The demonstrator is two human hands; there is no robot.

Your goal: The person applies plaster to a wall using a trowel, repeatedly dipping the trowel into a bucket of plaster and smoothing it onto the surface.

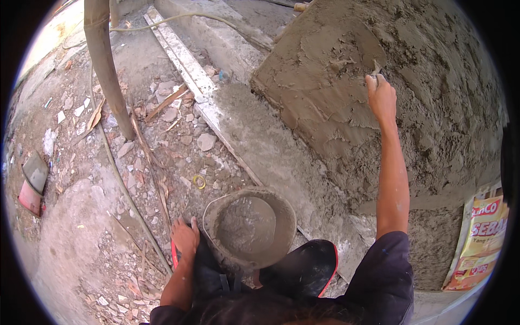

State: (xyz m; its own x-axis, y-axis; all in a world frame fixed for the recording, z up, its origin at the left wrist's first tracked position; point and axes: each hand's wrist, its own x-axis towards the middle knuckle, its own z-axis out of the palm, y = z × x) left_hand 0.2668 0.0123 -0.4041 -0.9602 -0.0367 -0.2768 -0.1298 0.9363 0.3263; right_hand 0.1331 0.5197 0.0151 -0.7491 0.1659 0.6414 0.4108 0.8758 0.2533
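My right hand (381, 96) is raised against a wall coated in wet grey mortar (346, 92) and grips a small trowel (376, 69), whose blade presses into the plaster. My left hand (185, 236) rests on my knee, fingers spread over dark trousers next to a red edge, holding nothing. Between my knees stands a mortar-smeared bucket (250, 224) with a wire handle and some wet mortar inside.
Rubble and broken tile pieces (162, 141) cover the ground on the left. A leaning pole (108, 70), a long straight rail (189, 76), a hose (179, 19) and a red dustpan-like tray (32, 187) lie around. A yellow printed sack (479, 238) hangs at the right.
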